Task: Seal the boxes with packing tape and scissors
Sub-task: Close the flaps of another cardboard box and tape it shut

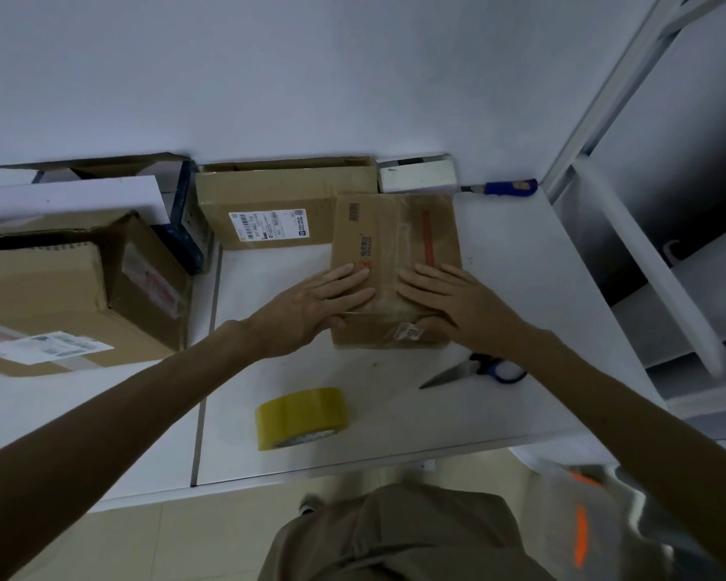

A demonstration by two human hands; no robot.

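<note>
A small brown cardboard box (395,232) with a red stripe and clear tape along its top lies in the middle of the white table (520,287). My left hand (323,299) presses flat on its near left top, fingers spread. My right hand (449,295) presses flat on the near right top, its thumb over the front edge. Neither hand holds anything. A roll of yellow packing tape (300,417) stands near the table's front edge. Scissors (474,371) with blue handles lie closed to the right, partly under my right forearm.
A larger labelled box (269,207) stands behind the small one. More cardboard boxes (59,287) are stacked at the left. A white carton (416,174) and a blue-handled knife (508,187) lie by the wall. A white metal rack (646,253) stands at the right.
</note>
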